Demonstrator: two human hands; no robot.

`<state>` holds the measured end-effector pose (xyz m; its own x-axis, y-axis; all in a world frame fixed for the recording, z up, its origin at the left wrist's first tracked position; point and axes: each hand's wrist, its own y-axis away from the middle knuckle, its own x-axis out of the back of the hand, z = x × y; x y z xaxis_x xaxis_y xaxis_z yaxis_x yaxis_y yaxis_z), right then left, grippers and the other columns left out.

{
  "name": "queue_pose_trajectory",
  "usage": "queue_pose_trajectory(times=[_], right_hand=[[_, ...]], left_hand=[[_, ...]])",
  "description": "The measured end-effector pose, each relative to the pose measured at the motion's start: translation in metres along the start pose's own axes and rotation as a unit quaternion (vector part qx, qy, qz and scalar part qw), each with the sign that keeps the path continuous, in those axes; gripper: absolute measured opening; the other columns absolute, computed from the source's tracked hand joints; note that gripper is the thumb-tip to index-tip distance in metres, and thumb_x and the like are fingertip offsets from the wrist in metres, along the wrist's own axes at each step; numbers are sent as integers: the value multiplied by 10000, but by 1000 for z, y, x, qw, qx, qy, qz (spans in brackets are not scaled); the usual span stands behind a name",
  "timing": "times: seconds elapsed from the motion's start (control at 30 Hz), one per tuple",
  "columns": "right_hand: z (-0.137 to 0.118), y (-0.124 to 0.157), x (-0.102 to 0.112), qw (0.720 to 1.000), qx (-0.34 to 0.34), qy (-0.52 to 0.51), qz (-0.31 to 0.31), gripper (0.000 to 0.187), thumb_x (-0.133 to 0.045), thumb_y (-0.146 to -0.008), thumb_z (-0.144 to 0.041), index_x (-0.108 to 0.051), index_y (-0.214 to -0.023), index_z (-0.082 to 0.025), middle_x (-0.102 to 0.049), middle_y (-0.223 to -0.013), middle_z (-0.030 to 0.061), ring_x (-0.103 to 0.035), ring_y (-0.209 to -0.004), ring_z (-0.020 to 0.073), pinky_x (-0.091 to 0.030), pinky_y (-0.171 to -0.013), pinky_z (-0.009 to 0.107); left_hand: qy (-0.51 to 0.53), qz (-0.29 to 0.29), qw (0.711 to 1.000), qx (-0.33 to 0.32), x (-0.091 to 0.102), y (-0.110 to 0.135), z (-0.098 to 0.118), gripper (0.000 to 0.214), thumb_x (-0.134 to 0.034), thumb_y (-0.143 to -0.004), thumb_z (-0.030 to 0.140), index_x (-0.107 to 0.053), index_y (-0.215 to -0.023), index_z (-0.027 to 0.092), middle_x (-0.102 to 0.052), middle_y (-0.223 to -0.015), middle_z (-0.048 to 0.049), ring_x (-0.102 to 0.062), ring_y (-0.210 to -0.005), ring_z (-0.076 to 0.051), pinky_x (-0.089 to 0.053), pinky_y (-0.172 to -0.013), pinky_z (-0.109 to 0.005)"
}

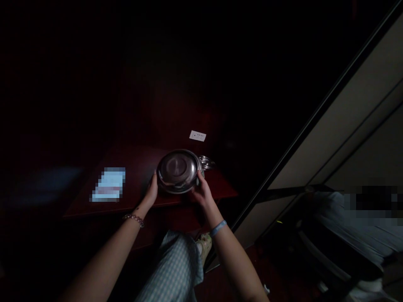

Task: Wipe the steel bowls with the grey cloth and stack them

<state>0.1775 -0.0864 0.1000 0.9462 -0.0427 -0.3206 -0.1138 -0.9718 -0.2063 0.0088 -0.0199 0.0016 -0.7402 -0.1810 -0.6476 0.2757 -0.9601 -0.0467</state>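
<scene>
I hold a round, shiny stainless steel dish (179, 167) between both hands, over the dark red tabletop. My left hand (152, 191) grips its left edge, and my right hand (202, 189) has the right edge, with the thumb near the rim. A smooth face with a ring at its middle shows; I cannot tell whether this is the underside or the inside. Just beyond my right hand more shiny steelware (207, 162) rests on the table, partly hidden behind the dish.
The room is very dark. On the dark red table (135, 161) a bright blurred-out screen (108, 184) lies at left. A white printed card (197, 136) is behind the dish. A pale partition (292, 159) runs along the right, with a seated person (343, 230) beyond it.
</scene>
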Motion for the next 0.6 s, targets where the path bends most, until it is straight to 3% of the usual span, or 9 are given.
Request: queue_pose_trajectory(times=[0.1, 0.17, 0.27, 0.37, 0.43, 0.5, 0.6], right_hand=[[20, 5, 8, 993, -100, -69, 14, 276, -720, -866, -424, -714, -1070, -237, -781, -1004, 11, -729, -893, 177, -616, -773, 286], [35, 9, 14, 991, -112, -65, 22, 280, -732, -857, -418, -718, -1067, -233, -786, -996, 15, -737, -906, 183, -621, -785, 294], [56, 12, 21, 998, -61, -5, 28, 429, -691, -868, -503, -698, -1195, -225, -775, -1143, 56, -722, -1095, 246, -604, -934, 404], [71, 11, 26, 990, 40, 119, 69, 595, -558, -932, -547, -576, -1414, -200, -655, -1408, 109, -605, -1327, 274, -474, -1128, 485], [77, 13, 25, 962, 110, 229, 103, 655, -473, -975, -523, -438, -1537, -188, -509, -1560, 130, -478, -1454, 268, -363, -1211, 509], [79, 20, 19, 917, 181, 337, 118, 677, -397, -1013, -479, -290, -1614, -187, -348, -1662, 132, -332, -1543, 257, -277, -1252, 530], [79, 38, 3, 828, 274, 485, 68, 661, -353, -1036, -376, -176, -1648, -197, -215, -1715, 111, -182, -1594, 253, -225, -1269, 553]], left_hand=[[-24, 36, 999, -5, 4, 0, -2, 317, -652, -834, 497, -732, -899, 197, -756, -1049, -89, -644, -1162, -243, -463, -1075, -351], [-14, 61, 998, -3, 4, 1, 0, 295, -671, -791, 479, -711, -835, 190, -750, -915, -58, -673, -1006, -226, -499, -1011, -358], [16, 77, 997, 12, 2, 3, 4, 359, -733, -709, 523, -683, -801, 179, -718, -797, -31, -659, -839, -197, -530, -876, -342], [20, 79, 996, 20, 0, 4, 6, 467, -777, -637, 600, -665, -786, 172, -684, -731, -19, -634, -754, -184, -514, -777, -321], [27, 89, 995, 23, -1, 4, 9, 492, -779, -624, 625, -652, -772, 173, -672, -723, -16, -622, -732, -176, -500, -738, -308], [36, 103, 994, 22, -2, 5, 11, 485, -770, -635, 627, -642, -763, 176, -672, -737, -16, -612, -724, -164, -490, -716, -292], [20, 124, 992, 8, -4, 9, 15, 479, -742, -669, 637, -631, -751, 178, -666, -732, -15, -594, -703, -151, -471, -670, -269]])
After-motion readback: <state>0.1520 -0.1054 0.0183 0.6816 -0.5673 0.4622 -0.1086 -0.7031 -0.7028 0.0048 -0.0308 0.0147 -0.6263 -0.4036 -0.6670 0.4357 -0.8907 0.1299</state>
